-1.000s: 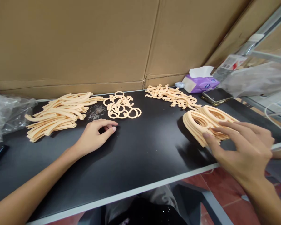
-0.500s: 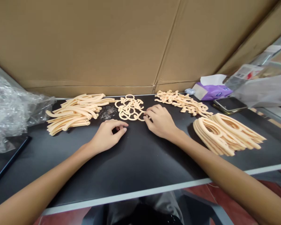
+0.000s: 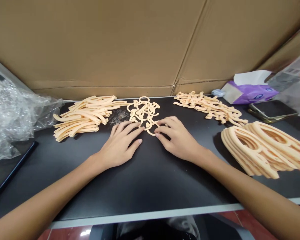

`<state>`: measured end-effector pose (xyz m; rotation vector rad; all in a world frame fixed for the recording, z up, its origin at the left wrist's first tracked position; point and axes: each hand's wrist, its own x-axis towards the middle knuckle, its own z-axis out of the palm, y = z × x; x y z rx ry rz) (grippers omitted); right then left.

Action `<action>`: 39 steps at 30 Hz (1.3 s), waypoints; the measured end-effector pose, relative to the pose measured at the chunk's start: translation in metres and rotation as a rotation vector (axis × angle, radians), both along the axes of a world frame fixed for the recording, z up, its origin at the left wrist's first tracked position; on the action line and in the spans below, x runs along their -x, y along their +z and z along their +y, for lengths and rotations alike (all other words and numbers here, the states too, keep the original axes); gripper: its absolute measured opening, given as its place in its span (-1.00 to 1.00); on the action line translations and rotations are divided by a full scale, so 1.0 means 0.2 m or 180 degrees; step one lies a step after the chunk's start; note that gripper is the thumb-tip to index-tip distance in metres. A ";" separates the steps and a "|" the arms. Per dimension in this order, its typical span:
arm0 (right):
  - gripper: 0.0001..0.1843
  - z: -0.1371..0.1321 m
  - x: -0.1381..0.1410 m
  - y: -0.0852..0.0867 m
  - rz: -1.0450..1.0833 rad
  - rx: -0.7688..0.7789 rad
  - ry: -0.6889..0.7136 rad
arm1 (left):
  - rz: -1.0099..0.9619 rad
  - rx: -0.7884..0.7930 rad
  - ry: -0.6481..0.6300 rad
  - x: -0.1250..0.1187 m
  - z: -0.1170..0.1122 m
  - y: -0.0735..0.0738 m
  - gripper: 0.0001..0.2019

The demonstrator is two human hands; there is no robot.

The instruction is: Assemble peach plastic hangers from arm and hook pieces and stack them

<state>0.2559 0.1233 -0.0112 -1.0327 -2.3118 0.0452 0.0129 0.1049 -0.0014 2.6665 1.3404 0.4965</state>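
Note:
A small heap of pale cream, ring-like curved pieces [image 3: 143,110] lies at the middle back of the black table. My right hand [image 3: 176,137] pinches one curved piece [image 3: 150,131] at the front of this heap between thumb and fingers. My left hand [image 3: 121,144] rests palm down at the heap's front left, fingers stretched and apart, fingertips at the nearest pieces. Whether those fingertips press on a piece is hard to see. Left of the heap is a pile of long curved strips [image 3: 86,115]; right of it lie small wavy pieces [image 3: 207,106].
Stacked flat pieces with oval holes [image 3: 250,150] stand at the right. Behind them are a phone [image 3: 273,110] and a purple tissue pack [image 3: 252,91]. Clear plastic wrap [image 3: 22,116] bulges at the left. A cardboard wall [image 3: 102,46] closes off the back.
My left hand has moved forward and right to the heap, its fingers now spread. My right hand has drawn a curved piece slightly toward me. The camera view has shifted left.

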 end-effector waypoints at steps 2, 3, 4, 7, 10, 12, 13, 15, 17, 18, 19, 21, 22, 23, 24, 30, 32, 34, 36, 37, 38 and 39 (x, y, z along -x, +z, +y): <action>-0.81 0.00 0.00 0.01 -0.0006 0.0064 -0.0085 | -0.0022 -0.0008 0.0037 0.00 0.00 0.00 -0.63; -0.81 0.00 0.00 0.01 -0.0005 0.0091 -0.0126 | -0.0038 -0.0016 0.0053 0.00 0.00 0.00 -0.64; -0.81 0.00 0.00 0.01 -0.0001 0.0110 -0.0164 | -0.0054 -0.0022 0.0059 0.00 0.00 0.00 -0.66; -0.82 0.00 0.00 0.02 -0.0017 0.0121 -0.0255 | -0.0120 -0.0026 0.0035 0.00 0.00 0.00 -0.71; -0.83 0.00 -0.01 0.03 -0.0043 0.0105 -0.0352 | -0.0214 -0.0034 0.0029 0.00 0.00 0.00 -0.77; -0.84 0.00 -0.01 0.03 -0.0026 0.0081 -0.0433 | -0.0249 -0.0036 0.0038 0.00 0.00 0.00 -0.80; -0.84 0.01 -0.01 0.03 -0.0010 0.0062 -0.0471 | -0.0260 -0.0035 0.0042 0.00 0.00 0.00 -0.82; -0.84 0.01 -0.02 0.02 0.0043 0.0016 -0.0511 | -0.0278 -0.0027 0.0038 0.00 0.00 0.00 -0.84; -0.85 0.02 -0.02 0.02 0.0122 -0.0012 -0.0463 | -0.0317 -0.0040 0.0010 0.00 0.00 0.00 -0.85; -0.86 0.02 -0.02 0.02 0.0180 -0.0027 -0.0418 | -0.0340 -0.0054 -0.0010 0.00 0.00 0.00 -0.86; -0.86 0.02 -0.02 0.02 0.0249 -0.0054 -0.0367 | -0.0369 -0.0073 -0.0036 0.00 0.00 0.00 -0.87; -0.86 0.02 -0.02 0.02 0.0384 -0.0134 -0.0283 | -0.0426 -0.0107 -0.0107 0.00 0.00 0.00 -0.88; -0.85 0.02 -0.02 0.02 0.0436 -0.0180 -0.0251 | -0.0452 -0.0119 -0.0149 0.00 0.00 0.00 -0.89; -0.84 0.02 -0.02 0.02 0.0473 -0.0216 -0.0228 | -0.0474 -0.0119 -0.0193 0.00 0.00 0.00 -0.90; -0.84 0.02 -0.02 0.02 0.0496 -0.0239 -0.0212 | -0.0493 -0.0107 -0.0244 0.00 0.00 0.00 -0.90; -0.84 0.02 -0.02 0.03 0.0567 -0.0185 -0.0225 | -0.0580 -0.0037 -0.0404 0.00 -0.01 0.01 -0.90; -0.85 0.01 -0.02 0.03 0.0564 -0.0183 -0.0222 | -0.0584 -0.0041 -0.0401 0.00 -0.01 0.01 -0.90; -0.87 0.01 -0.01 0.02 0.0531 -0.0170 -0.0226 | -0.0574 -0.0074 -0.0392 0.00 -0.01 0.01 -0.90; -0.89 0.01 -0.01 0.02 0.0502 -0.0169 -0.0227 | -0.0570 -0.0140 -0.0377 0.01 -0.01 0.01 -0.89; -0.89 0.01 -0.01 0.02 0.0505 -0.0186 -0.0216 | -0.0580 -0.0189 -0.0363 0.01 -0.01 0.00 -0.89; -0.88 0.01 -0.01 0.02 0.0532 -0.0224 -0.0188 | -0.0595 -0.0241 -0.0343 0.01 -0.01 0.00 -0.90; -0.88 0.01 -0.01 0.02 0.0589 -0.0264 -0.0142 | -0.0617 -0.0297 -0.0319 0.01 -0.01 0.00 -0.90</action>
